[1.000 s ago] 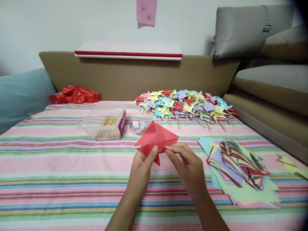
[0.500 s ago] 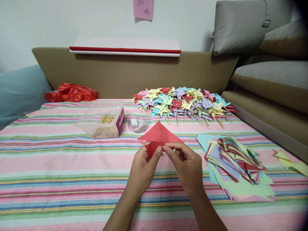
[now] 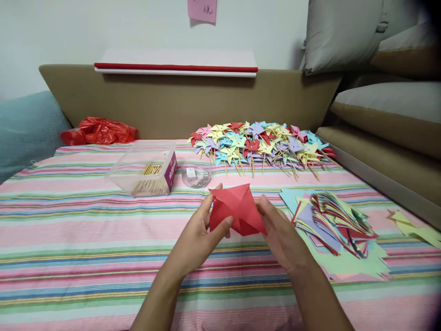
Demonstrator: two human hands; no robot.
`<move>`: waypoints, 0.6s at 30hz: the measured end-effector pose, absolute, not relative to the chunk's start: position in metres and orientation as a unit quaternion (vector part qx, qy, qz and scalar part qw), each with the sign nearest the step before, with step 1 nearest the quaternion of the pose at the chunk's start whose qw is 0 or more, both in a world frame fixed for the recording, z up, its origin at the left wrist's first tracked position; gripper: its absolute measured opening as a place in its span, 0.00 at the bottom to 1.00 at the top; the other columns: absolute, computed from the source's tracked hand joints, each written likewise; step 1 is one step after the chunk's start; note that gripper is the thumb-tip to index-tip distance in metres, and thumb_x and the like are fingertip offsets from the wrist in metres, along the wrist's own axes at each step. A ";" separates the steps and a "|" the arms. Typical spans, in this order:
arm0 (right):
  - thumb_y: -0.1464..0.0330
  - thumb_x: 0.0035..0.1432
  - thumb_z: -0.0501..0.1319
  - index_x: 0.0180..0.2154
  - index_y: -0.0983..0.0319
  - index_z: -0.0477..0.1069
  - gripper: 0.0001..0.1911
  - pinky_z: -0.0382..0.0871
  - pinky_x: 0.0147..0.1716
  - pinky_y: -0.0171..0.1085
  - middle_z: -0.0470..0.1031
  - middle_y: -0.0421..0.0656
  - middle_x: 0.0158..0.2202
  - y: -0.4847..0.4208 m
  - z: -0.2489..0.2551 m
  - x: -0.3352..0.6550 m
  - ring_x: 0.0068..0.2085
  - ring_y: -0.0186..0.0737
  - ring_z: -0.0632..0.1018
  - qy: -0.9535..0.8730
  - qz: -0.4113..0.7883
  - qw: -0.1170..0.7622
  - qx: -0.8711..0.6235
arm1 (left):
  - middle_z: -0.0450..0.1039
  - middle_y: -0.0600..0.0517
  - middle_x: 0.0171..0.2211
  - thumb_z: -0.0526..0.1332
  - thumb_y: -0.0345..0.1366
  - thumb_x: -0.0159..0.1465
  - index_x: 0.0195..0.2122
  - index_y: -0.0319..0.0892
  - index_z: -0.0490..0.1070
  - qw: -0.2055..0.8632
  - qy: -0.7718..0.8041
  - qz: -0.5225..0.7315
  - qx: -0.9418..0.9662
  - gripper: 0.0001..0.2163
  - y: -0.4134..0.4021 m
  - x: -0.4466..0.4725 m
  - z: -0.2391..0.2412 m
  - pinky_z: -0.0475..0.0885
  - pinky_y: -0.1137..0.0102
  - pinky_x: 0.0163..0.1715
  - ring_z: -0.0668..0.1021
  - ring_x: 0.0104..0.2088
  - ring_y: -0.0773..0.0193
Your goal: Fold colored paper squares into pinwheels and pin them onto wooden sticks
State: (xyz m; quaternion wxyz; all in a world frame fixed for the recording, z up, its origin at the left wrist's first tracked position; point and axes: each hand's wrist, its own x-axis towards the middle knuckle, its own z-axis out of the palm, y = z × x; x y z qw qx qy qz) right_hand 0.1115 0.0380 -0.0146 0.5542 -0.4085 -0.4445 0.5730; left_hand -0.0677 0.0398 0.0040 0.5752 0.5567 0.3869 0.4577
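A sheet of red paper (image 3: 237, 209), creased and with pointed corners, is held above the striped cloth. My left hand (image 3: 203, 230) is closed on its left part, thumb on the front face and fingers behind. At the paper's right edge is my right hand (image 3: 280, 230), its fingers bent around that side and partly hidden. Beyond the hands stand a clear plastic box (image 3: 120, 172) of short wooden sticks (image 3: 151, 179) and a round clear dish (image 3: 197, 178) with small metal pieces and a white label. To the right lies a pile of cut coloured paper (image 3: 337, 225), with dark-handled scissors (image 3: 354, 246) on it.
A heap of finished paper pinwheels (image 3: 255, 142) on sticks lies at the back. A red plastic bag (image 3: 103, 131) sits back left. Yellow paper scraps (image 3: 413, 227) lie far right, near stacked cushions (image 3: 389, 110). A brown board (image 3: 172, 101) closes off the rear.
The red paper has turned to show a broader, folded face. My right hand has shifted from its lower middle to the right edge; my left thumb now presses on the front.
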 end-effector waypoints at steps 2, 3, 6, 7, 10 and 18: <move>0.51 0.61 0.63 0.38 0.62 0.79 0.20 0.71 0.35 0.40 0.80 0.45 0.34 0.035 -0.013 0.113 0.34 0.43 0.78 -0.451 0.641 0.496 -0.375 | 0.75 0.54 0.29 0.68 0.40 0.62 0.64 0.47 0.64 0.606 0.383 0.425 0.552 0.29 0.040 -0.070 0.004 0.66 0.71 0.28 0.73 0.27 0.64; 0.52 0.59 0.66 0.37 0.62 0.80 0.18 0.71 0.34 0.39 0.80 0.43 0.33 0.033 -0.013 0.112 0.32 0.42 0.78 -0.449 0.652 0.479 -0.378 | 0.74 0.54 0.28 0.68 0.40 0.62 0.64 0.47 0.65 0.618 0.383 0.412 0.549 0.29 0.040 -0.071 0.004 0.65 0.71 0.28 0.72 0.27 0.64; 0.54 0.54 0.70 0.34 0.62 0.80 0.17 0.68 0.30 0.36 0.80 0.41 0.29 0.031 -0.018 0.110 0.28 0.37 0.76 -0.454 0.650 0.452 -0.409 | 0.74 0.54 0.26 0.69 0.40 0.60 0.61 0.45 0.69 0.630 0.394 0.383 0.548 0.27 0.041 -0.073 0.004 0.65 0.71 0.26 0.72 0.26 0.63; 0.54 0.55 0.70 0.34 0.62 0.80 0.17 0.68 0.29 0.36 0.80 0.41 0.29 0.032 -0.019 0.109 0.28 0.37 0.75 -0.459 0.646 0.448 -0.415 | 0.74 0.54 0.26 0.69 0.40 0.60 0.62 0.44 0.68 0.628 0.405 0.376 0.548 0.28 0.041 -0.073 0.004 0.64 0.71 0.26 0.72 0.26 0.63; 0.54 0.55 0.70 0.33 0.62 0.79 0.16 0.69 0.29 0.36 0.80 0.41 0.29 0.035 -0.024 0.105 0.29 0.38 0.76 -0.448 0.631 0.473 -0.422 | 0.73 0.56 0.24 0.68 0.40 0.62 0.67 0.44 0.61 0.611 0.437 0.379 0.540 0.33 0.043 -0.074 0.004 0.64 0.71 0.27 0.73 0.26 0.63; 0.60 0.54 0.72 0.42 0.60 0.80 0.15 0.74 0.49 0.43 0.82 0.45 0.44 0.042 -0.023 0.086 0.46 0.45 0.80 -0.311 0.633 0.622 -0.341 | 0.78 0.51 0.38 0.74 0.40 0.54 0.42 0.42 0.77 0.618 0.407 0.485 0.467 0.15 0.049 -0.060 -0.011 0.70 0.71 0.39 0.77 0.36 0.65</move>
